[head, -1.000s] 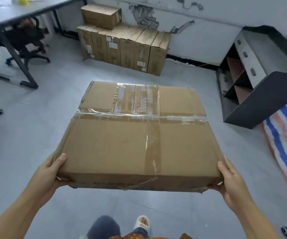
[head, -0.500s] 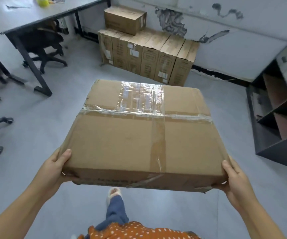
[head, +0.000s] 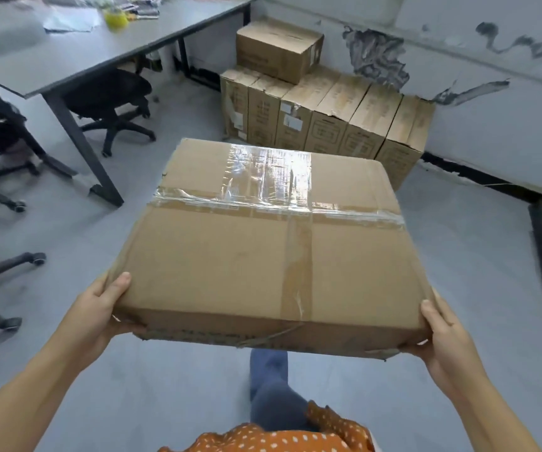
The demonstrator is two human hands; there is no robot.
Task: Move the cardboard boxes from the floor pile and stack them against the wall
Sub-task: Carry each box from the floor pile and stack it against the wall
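Currently your left hand [head: 100, 308] and right hand [head: 442, 331] grip the flat box's [head: 263, 249] near corners (keeps it level), facing the wall stack [head: 325, 115].

- No text, brand or number can be read anywhere.
- The carried box [head: 263, 256] has a line of dark print along its near side edge, too smeared to make out.
- The upright boxes [head: 325, 122] beyond the carried box, against the wall, bear printed panels and white labels [head: 291, 120] on their fronts; the characters are too small and blurred to read.
- The box on top [head: 278, 48] of that row shows faint print, also illegible.
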